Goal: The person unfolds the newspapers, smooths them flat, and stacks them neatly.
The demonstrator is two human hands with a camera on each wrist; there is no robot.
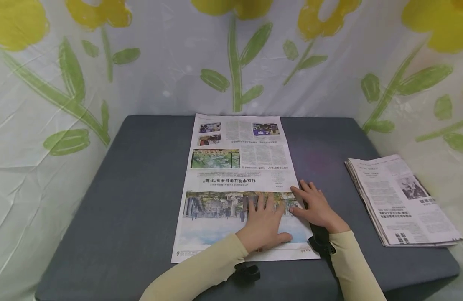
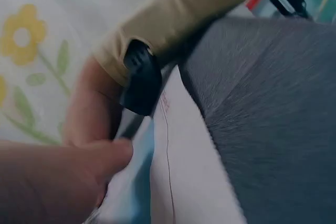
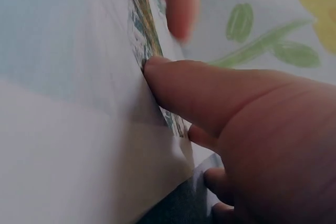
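A long printed newspaper sheet (image 1: pixel 231 179) lies on the dark grey table, with pictures and a skyline photo at its near end. My left hand (image 1: pixel 262 225) rests on that photo with its fingers spread. At the sheet's right edge is my right hand (image 1: pixel 316 207), fingers apart, its thumb touching the paper. In the right wrist view the thumb (image 3: pixel 184 85) lies along the edge of the newspaper (image 3: pixel 63 129), with other fingertips below it. The left wrist view shows the left hand (image 2: pixel 58 177) close up, beside the paper's white margin (image 2: pixel 184 156).
A folded stack of newspapers (image 1: pixel 400 200) lies on the table's right side. The grey table (image 1: pixel 115 200) has white sheeting (image 1: pixel 164 62) with yellow flowers behind it and at both sides. Each wrist carries a black camera mount (image 1: pixel 246 272).
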